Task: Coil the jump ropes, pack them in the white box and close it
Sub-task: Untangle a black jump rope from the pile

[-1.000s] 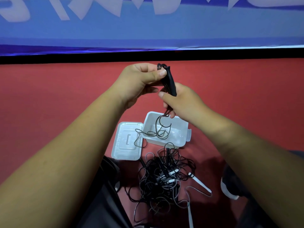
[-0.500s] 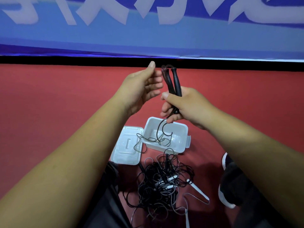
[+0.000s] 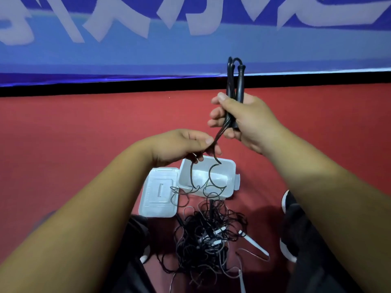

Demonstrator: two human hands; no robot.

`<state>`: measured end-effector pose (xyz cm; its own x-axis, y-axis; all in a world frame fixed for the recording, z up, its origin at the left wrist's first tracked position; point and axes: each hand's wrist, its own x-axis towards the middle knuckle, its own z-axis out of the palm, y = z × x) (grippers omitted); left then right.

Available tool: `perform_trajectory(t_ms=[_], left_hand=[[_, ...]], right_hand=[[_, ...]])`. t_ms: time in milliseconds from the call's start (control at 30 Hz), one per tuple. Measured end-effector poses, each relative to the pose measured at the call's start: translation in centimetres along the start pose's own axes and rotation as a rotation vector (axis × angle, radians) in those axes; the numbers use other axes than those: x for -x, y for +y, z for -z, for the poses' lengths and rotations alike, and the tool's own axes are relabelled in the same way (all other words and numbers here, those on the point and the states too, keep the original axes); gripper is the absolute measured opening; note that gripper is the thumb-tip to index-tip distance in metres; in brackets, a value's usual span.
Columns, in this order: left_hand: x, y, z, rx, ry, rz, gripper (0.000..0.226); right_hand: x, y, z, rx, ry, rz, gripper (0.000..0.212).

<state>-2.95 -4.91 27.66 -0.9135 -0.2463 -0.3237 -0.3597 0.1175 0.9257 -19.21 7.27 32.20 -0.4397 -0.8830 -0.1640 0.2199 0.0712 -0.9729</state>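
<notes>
Coiling under way: our right hand (image 3: 247, 121) fist-grips 2 slim black plastic jump-rope handles (image 3: 236, 81) upright; left hand (image 3: 179, 146) pinches thin black cord (image 3: 220, 133) above open white plastic box (image 3: 232, 172). Next, we judge: wind slack round handles.

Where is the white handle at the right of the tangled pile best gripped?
Probably pinch the white handle at its outer half, coming from the right: it lies on the floor, and that end sticks out clear of the tangled ropes.

Dim, flat light is falling evenly; soft shadows are pooling on the red floor (image 3: 260, 210) beside my legs (image 3: 306, 233), and the banner (image 3: 190, 39) is blurring and bowing.
</notes>
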Motion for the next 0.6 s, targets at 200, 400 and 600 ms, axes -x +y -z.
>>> perform_trajectory(t_ms=[200,400,600], left_hand=[[-1.2,0.5,0.6,-0.118,0.098,-0.067,0.011],[-2.4,1.7,-0.2,-0.893,0.590,-0.026,0.016],[-3.2,1.3,-1.4,-0.862,0.530,-0.129,0.019]], right_hand=[[-1.6,0.3,0.7,0.012,0.066,0.010,0.023],[-3.1,1.0,1.2,-0.030,0.146,-0.006,0.021],[-3.7,1.6,1.4,-0.166,0.184,-0.034,0.017]])
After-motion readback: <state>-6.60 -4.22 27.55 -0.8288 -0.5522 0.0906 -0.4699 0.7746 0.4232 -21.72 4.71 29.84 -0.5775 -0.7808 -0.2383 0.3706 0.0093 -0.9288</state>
